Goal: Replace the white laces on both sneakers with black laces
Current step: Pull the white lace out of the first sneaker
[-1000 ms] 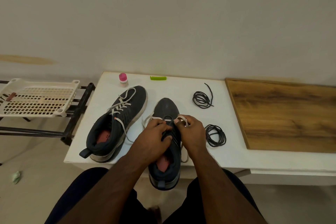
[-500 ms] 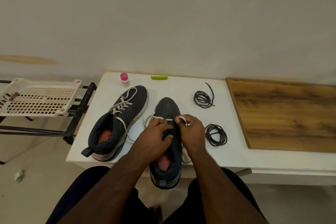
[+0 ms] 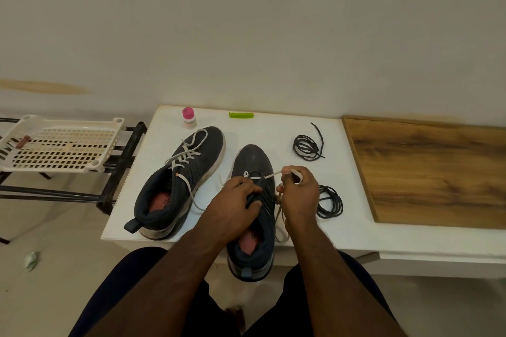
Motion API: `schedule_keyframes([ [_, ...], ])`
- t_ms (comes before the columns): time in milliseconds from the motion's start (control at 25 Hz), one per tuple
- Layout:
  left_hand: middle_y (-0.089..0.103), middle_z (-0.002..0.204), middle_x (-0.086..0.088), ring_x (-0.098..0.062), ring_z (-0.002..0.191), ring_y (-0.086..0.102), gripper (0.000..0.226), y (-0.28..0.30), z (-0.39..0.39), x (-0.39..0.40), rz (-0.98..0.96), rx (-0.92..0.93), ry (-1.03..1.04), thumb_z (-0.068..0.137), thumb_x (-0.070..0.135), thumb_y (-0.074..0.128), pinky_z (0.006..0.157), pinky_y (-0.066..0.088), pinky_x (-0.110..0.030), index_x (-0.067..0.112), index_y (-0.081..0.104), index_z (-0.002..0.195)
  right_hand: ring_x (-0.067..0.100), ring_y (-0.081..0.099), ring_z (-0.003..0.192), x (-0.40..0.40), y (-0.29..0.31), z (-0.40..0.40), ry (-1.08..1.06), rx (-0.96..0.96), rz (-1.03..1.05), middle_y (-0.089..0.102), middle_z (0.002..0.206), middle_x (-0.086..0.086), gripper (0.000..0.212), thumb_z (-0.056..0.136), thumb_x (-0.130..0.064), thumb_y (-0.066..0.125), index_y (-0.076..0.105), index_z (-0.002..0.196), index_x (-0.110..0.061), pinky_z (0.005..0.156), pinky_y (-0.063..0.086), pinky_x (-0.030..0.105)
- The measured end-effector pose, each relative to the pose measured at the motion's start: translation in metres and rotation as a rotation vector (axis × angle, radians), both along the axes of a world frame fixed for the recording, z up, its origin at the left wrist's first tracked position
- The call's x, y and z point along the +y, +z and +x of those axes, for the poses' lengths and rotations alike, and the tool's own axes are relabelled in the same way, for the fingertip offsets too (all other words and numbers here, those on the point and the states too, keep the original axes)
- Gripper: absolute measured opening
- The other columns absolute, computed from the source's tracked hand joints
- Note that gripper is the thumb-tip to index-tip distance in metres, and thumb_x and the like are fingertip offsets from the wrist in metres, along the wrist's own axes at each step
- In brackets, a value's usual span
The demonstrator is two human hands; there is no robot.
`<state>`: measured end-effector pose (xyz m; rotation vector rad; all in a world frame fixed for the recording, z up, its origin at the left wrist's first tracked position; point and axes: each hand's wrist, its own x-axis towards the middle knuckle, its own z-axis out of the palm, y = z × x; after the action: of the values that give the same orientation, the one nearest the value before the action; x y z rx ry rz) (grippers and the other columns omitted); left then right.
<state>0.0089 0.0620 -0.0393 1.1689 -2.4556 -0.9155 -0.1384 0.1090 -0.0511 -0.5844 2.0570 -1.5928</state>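
On white table (image 3: 273,128), near edge: right sneaker (image 3: 253,161), heel overhanging. Left hand (image 3: 232,200) clamped over tongue, right hand (image 3: 299,191) pinching white lace (image 3: 272,174), taut at lowest eyelets. Risk: hard tug w/ weak hold drags shoe off edge. Black laces (image 3: 330,201) coiled beside, unused.

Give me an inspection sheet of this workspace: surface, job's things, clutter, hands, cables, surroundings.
Surface: white table, with a wooden board lying at its right.
Job's things: left sneaker fully white-laced; right sneaker part unlaced, heel over the table edge; white lace drawn out sideways; two black lace coils untouched.
Clutter: pink-capped bottle, green clip.
Hands: left hand grips the right sneaker's tongue area; right hand pinches the white lace.
Cables: nothing seen.
Surroundings: plastic basket on a black rack, crumpled scrap on the floor.
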Motion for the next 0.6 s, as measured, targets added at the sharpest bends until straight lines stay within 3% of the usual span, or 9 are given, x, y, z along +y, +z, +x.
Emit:
schedule_keyframes([
  [120, 0.048, 0.136, 0.005, -0.007, 0.125, 0.044, 0.038, 0.0, 0.0, 0.001, 0.002, 0.001, -0.009, 0.094, 0.029, 0.06, 0.096, 0.028, -0.014, 0.025, 0.06, 0.131, 0.011, 0.068, 0.076, 0.001, -0.002, 0.0, 0.102, 0.074, 0.086, 0.072, 0.081, -0.008, 0.005, 0.092, -0.027, 0.068, 0.071, 0.089, -0.026, 0.072, 0.058, 0.037],
  [240, 0.048, 0.136, 0.005, -0.007, 0.125, 0.044, 0.038, -0.001, 0.0, 0.0, -0.001, 0.002, -0.015, 0.093, 0.029, 0.059, 0.098, 0.028, -0.015, 0.025, 0.06, 0.131, 0.011, 0.065, 0.07, 0.0, -0.002, 0.005, 0.161, 0.213, 0.165, 0.068, 0.071, -0.008, 0.015, 0.092, -0.03, 0.066, 0.07, 0.079, -0.024, 0.065, 0.052, 0.031],
  [320, 0.049, 0.135, 0.005, -0.008, 0.125, 0.044, 0.038, -0.001, 0.0, 0.0, -0.001, 0.0, -0.008, 0.093, 0.03, 0.06, 0.097, 0.028, -0.015, 0.025, 0.06, 0.131, 0.009, 0.064, 0.066, -0.001, 0.0, 0.002, 0.055, 0.075, 0.063, 0.067, 0.07, -0.007, 0.018, 0.095, -0.026, 0.062, 0.068, 0.077, -0.028, 0.062, 0.054, 0.034],
  [400, 0.049, 0.136, 0.005, -0.008, 0.125, 0.044, 0.038, -0.002, 0.0, 0.0, 0.001, -0.001, -0.008, 0.093, 0.03, 0.06, 0.097, 0.028, -0.015, 0.025, 0.061, 0.13, 0.017, 0.067, 0.071, 0.0, -0.001, -0.003, 0.05, 0.016, 0.047, 0.068, 0.074, -0.005, 0.014, 0.094, -0.026, 0.062, 0.068, 0.082, -0.028, 0.068, 0.058, 0.042],
  [520, 0.048, 0.136, 0.007, -0.006, 0.125, 0.043, 0.037, -0.002, 0.001, 0.0, 0.004, 0.005, -0.02, 0.093, 0.029, 0.06, 0.096, 0.028, -0.014, 0.026, 0.06, 0.13, 0.011, 0.066, 0.076, 0.002, -0.004, 0.004, 0.225, 0.209, 0.195, 0.07, 0.077, -0.009, 0.009, 0.09, -0.034, 0.068, 0.07, 0.087, -0.026, 0.066, 0.049, 0.03],
  [600, 0.048, 0.136, 0.007, -0.006, 0.125, 0.043, 0.037, -0.002, 0.001, 0.0, 0.002, 0.006, -0.023, 0.093, 0.029, 0.06, 0.096, 0.028, -0.014, 0.027, 0.06, 0.13, 0.01, 0.064, 0.076, -0.001, -0.004, 0.007, 0.211, 0.272, 0.224, 0.069, 0.078, -0.01, 0.011, 0.091, -0.033, 0.067, 0.072, 0.087, -0.024, 0.064, 0.045, 0.027],
])
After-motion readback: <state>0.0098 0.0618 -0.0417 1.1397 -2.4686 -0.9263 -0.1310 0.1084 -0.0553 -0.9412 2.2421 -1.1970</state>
